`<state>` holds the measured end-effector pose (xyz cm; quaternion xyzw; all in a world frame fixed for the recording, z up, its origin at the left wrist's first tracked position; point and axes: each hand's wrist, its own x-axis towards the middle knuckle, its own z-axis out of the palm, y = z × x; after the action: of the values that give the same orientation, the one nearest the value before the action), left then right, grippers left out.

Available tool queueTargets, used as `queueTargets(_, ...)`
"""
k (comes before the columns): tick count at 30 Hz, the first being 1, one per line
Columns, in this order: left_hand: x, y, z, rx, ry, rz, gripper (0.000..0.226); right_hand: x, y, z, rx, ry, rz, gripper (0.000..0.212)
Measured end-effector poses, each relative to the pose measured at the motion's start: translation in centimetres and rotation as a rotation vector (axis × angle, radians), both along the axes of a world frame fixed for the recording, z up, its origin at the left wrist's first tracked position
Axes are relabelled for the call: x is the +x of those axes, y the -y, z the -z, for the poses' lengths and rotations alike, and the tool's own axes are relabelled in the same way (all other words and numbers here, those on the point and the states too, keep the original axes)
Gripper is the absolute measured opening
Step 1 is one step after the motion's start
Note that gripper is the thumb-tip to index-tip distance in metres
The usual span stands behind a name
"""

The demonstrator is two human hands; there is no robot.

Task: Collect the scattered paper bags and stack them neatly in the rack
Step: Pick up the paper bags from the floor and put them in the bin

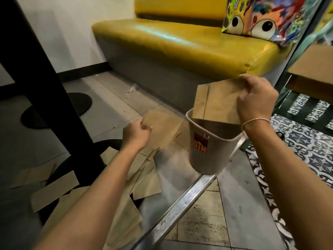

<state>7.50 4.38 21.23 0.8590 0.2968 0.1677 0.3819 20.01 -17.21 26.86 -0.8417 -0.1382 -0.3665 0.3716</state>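
From the head view, our right hand pinches the top edge of a flat brown paper bag and holds it upright, its lower end already inside the mouth of the small beige bin that serves as our rack. The bag's long axis runs roughly top to bottom, tilted a little to the left, so we judge the coming move to be a straight push down into the bin.

Our left hand is out over the floor, fingers curled onto the near corner of a second paper bag, which lies flat just left of the bin. That bag is nearer the left hand; the bin sits between our two hands, closer to the right.

More scattered bags lie lower left around the black table post and its round base, some overlapping under our left forearm. Behind stands the yellow bench.

What holds the bin up we cannot make out; a pale strap by our right wrist may carry it. The bin's inside is in shadow, so any bags already stacked there are hidden. Motion blur smears the metal floor strip.
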Motion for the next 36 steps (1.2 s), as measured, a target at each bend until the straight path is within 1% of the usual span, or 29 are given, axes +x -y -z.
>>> queueTargets(3,0.2,-0.5,-1.0,0.076,0.074,-0.013,0.027,1.9,1.1,0.1,-0.064,-0.057,0.053,0.04)
queueTargets(6,0.6,-0.4,-1.4,0.066,0.108,-0.003,0.027,2.8,1.2,0.9,-0.192,-0.227,0.01,0.037)
queueTargets(7,0.8,-0.3,-1.6,0.042,0.119,0.0,0.029,2.7,1.0,1.2,-0.234,-0.306,-0.024,0.041)
queueTargets(8,0.9,-0.1,-1.7,0.008,0.137,0.002,0.031,2.5,0.7,1.4,-0.254,-0.37,-0.063,0.05)
queueTargets(10,1.1,0.3,-1.9,-0.095,0.181,0.017,0.029,1.5,-0.1,1.6,-0.237,-0.446,-0.152,0.072)
queueTargets(11,1.3,0.6,-2.0,-0.17,0.212,0.028,0.025,1.1,-0.6,1.7,-0.206,-0.485,-0.198,0.081)
queueTargets(13,1.5,0.9,-2.4,-0.379,0.303,0.06,0.007,0.7,-1.4,2.0,-0.079,-0.637,-0.297,0.093)
queueTargets(14,1.5,1.1,-2.6,-0.502,0.359,0.083,0.006,0.6,-1.6,2.1,0.025,-0.715,-0.362,0.096)
queueTargets(15,1.6,1.2,-2.8,-0.616,0.413,0.108,0.011,0.6,-1.7,2.2,0.142,-0.773,-0.436,0.092)
queueTargets(16,1.7,1.2,-2.9,-0.701,0.453,0.129,0.014,0.5,-1.7,2.1,0.246,-0.806,-0.504,0.082)
queueTargets(18,1.9,1.2,-3.0,-0.754,0.493,0.144,0.015,0.5,-1.6,2.0,0.368,-0.799,-0.592,0.053)
queueTargets(20,2.0,1.2,-2.8,-0.739,0.515,0.141,0.013,0.4,-1.5,1.6,0.364,-0.735,-0.575,0.03)
queueTargets(21,2.0,1.1,-2.6,-0.709,0.509,0.138,0.014,0.4,-1.5,1.3,0.321,-0.686,-0.522,0.023)
queueTargets(22,1.9,1.0,-2.3,-0.662,0.485,0.136,0.018,0.4,-1.4,1.0,0.257,-0.613,-0.438,0.02)
queueTargets(23,1.9,0.8,-1.7,-0.604,0.437,0.129,0.025,0.5,-1.3,0.7,0.187,-0.53,-0.329,0.022)
queueTargets(24,1.7,0.6,-1.0,-0.544,0.366,0.117,0.032,0.5,-1.1,0.5,0.132,-0.461,-0.222,0.028)
queueTargets(25,1.4,0.4,-0.2,-0.495,0.284,0.098,0.037,0.4,-0.9,0.3,0.11,-0.416,-0.133,0.036)
queueTargets(27,0.8,-0.3,1.9,-0.452,0.125,0.052,0.038,0.4,-0.4,0.3,0.137,-0.392,-0.026,0.045)
queueTargets(29,-0.2,-1.0,4.4,-0.415,-0.017,0.019,0.031,0.5,0.0,0.9,0.139,-0.39,0.067,0.045)
queueTargets(31,-1.4,-1.7,6.8,-0.365,-0.136,-0.012,0.027,0.8,0.1,1.8,0.083,-0.421,0.124,0.042)
queueTargets(34,-3.9,-2.9,10.5,-0.247,-0.323,-0.038,0.028,0.5,-0.6,3.1,-0.075,-0.575,0.133,0.041)
queueTargets(36,-5.6,-3.4,12.9,-0.179,-0.444,-0.032,0.026,-0.2,-1.3,3.8,-0.142,-0.599,0.141,0.043)
